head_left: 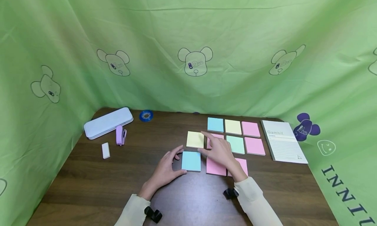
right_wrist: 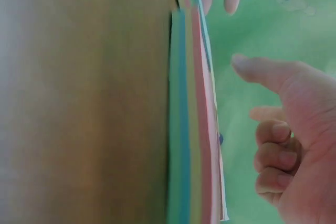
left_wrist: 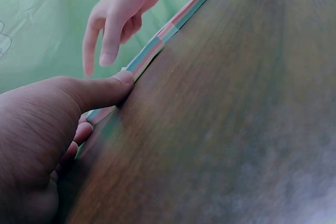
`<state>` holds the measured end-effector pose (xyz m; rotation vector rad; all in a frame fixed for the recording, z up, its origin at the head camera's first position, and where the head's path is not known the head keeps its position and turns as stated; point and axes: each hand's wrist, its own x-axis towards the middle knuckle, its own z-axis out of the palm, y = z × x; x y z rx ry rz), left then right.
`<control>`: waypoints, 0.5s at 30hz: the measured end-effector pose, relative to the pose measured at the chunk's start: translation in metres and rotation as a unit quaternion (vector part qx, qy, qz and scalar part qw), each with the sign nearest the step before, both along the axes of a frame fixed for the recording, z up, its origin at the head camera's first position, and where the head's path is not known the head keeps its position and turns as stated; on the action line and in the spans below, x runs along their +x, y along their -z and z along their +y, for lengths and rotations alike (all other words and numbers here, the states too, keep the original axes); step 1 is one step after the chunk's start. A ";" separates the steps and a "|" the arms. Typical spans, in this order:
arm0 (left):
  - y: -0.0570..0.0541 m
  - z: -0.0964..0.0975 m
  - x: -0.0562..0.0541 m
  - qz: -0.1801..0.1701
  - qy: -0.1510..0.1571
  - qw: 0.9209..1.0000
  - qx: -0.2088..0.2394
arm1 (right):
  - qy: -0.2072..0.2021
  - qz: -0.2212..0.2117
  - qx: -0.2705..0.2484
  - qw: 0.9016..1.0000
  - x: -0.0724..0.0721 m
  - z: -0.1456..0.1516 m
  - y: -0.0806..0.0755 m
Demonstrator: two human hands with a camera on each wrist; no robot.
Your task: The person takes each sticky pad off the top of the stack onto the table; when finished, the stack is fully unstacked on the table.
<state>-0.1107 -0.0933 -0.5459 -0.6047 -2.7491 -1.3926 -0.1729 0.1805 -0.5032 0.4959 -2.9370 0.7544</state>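
Note:
In the head view, a blue sticky note pad (head_left: 191, 161) lies flat at the near left of the pads. My left hand (head_left: 165, 170) holds it by its left side, thumb at the near corner and curled fingers by the far corner. Just behind sits a pale yellow sticky note pad (head_left: 194, 140). My right hand (head_left: 218, 150) is over the pads, thumb and forefinger stretched toward the yellow pad and spread apart. Its other fingers are curled and hold nothing in the right wrist view. Under that hand, pink sticky note pads (head_left: 215, 167) are partly hidden.
More pads, including a green one (head_left: 236, 144), lie in rows at the right. A Gambit notepad (head_left: 283, 141) lies beyond them. Leftward are a pencil case (head_left: 108, 122), a purple stapler (head_left: 120, 135), a white eraser (head_left: 105, 150) and a blue round roll (head_left: 146, 115). Green curtains border the table.

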 end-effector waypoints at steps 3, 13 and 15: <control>0.000 0.001 -0.001 0.003 0.000 1.000 0.002 | 0.010 0.008 -0.016 1.000 0.012 0.003 0.000; 0.000 -0.001 0.001 -0.015 -0.006 1.000 0.012 | 0.000 0.051 -0.031 0.998 0.042 0.011 0.008; 0.000 -0.001 0.002 -0.015 -0.008 1.000 0.026 | -0.010 0.074 -0.041 0.996 0.048 0.014 0.011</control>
